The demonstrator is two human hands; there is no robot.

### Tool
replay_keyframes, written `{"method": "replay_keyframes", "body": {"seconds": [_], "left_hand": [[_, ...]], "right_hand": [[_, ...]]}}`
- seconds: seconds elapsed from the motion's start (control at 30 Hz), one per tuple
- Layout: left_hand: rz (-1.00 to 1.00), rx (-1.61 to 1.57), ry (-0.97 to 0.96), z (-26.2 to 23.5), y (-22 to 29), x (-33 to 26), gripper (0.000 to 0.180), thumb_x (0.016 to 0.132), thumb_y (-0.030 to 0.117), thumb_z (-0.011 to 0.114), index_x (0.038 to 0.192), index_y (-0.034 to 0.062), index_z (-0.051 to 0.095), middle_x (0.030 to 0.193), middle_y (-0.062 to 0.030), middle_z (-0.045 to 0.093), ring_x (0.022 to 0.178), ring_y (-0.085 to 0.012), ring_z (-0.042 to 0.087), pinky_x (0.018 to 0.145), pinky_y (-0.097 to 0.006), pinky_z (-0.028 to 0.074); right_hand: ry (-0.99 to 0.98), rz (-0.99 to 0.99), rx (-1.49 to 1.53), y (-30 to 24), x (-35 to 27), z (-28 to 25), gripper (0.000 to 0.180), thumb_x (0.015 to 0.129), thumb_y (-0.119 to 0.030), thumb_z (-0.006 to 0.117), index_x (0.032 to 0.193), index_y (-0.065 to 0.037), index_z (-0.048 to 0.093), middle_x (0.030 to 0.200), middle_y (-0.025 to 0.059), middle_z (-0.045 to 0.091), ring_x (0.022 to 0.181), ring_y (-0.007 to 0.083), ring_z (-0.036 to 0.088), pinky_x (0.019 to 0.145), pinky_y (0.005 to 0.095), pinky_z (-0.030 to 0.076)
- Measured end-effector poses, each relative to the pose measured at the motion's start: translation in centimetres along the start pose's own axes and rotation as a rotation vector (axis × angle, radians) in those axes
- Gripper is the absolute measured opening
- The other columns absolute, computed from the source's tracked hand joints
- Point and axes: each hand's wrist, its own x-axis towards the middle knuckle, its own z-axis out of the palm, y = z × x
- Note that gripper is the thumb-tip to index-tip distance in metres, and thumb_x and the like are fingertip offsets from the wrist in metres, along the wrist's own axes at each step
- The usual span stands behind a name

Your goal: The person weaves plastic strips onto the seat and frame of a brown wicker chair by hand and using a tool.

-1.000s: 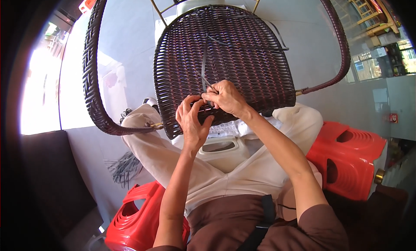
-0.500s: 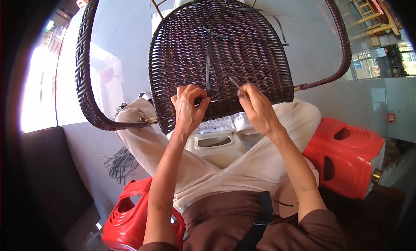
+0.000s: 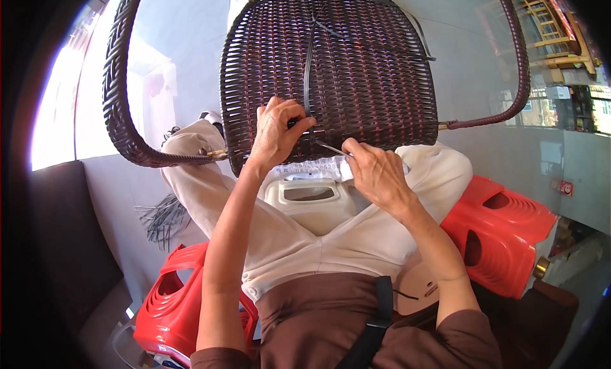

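Observation:
A dark brown woven chair seat (image 3: 356,76) with reddish strands lies before me, its near edge over my lap. A long flat dark strip (image 3: 307,82) runs down the weave to my left hand (image 3: 279,132). That hand is closed, thumb and forefinger pinched on the strip close to the near edge. My right hand (image 3: 379,177) grips a thin metal pointed tool (image 3: 332,149); its handle is hidden in the fingers. The tool's tip points left and touches the weave at the near edge, just right of my left fingertips.
Curved woven arms (image 3: 121,82) frame the seat on both sides. Below its near edge stands a cream plastic stool (image 3: 305,206) between my legs. Red plastic stools (image 3: 503,229) are at my right and left. Loose dark strips (image 3: 164,219) lie on the floor at left.
My right hand has come down and left, bringing the tool's tip from above the weave to the near edge. The seat has shifted slightly up in view. My left hand keeps its pinch.

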Motion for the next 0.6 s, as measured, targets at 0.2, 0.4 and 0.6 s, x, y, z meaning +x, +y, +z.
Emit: {"method": "replay_keyframes", "body": {"seconds": [0.2, 0.4, 0.6], "left_hand": [[0.093, -0.070, 0.021, 0.0, -0.5, 0.0, 0.019, 0.079, 0.018, 0.063, 0.068, 0.0023, 0.058, 0.069, -0.0054, 0.052, 0.071, -0.0223, 0.040, 0.072, -0.036, 0.032], [0.114, -0.049, 0.064, 0.2, -0.7, -0.1, 0.019, 0.078, 0.017, 0.063, 0.068, 0.0021, 0.059, 0.069, -0.0056, 0.054, 0.071, -0.0227, 0.040, 0.070, -0.035, 0.033], [0.003, -0.058, -0.033, -0.1, -0.5, 0.0, 0.020, 0.077, 0.023, 0.066, 0.072, 0.0043, 0.063, 0.074, -0.0021, 0.057, 0.079, -0.0220, 0.045, 0.078, -0.036, 0.031]], "right_hand": [[0.032, -0.146, -0.126, 0.2, 0.4, -0.6, 0.004, 0.076, -0.005, 0.053, 0.079, -0.006, 0.051, 0.062, 0.0099, 0.055, 0.055, 0.0305, 0.059, 0.047, 0.0400, 0.047], [0.054, -0.129, -0.205, -0.6, 0.4, -1.0, 0.002, 0.077, -0.005, 0.056, 0.077, -0.007, 0.054, 0.066, 0.0084, 0.054, 0.057, 0.0274, 0.059, 0.048, 0.0384, 0.046], [0.148, -0.312, -0.384, -0.6, 1.1, -1.3, 0.002, 0.070, -0.009, 0.059, 0.070, -0.008, 0.057, 0.069, 0.0048, 0.053, 0.061, 0.0193, 0.058, 0.050, 0.0304, 0.046]]}}
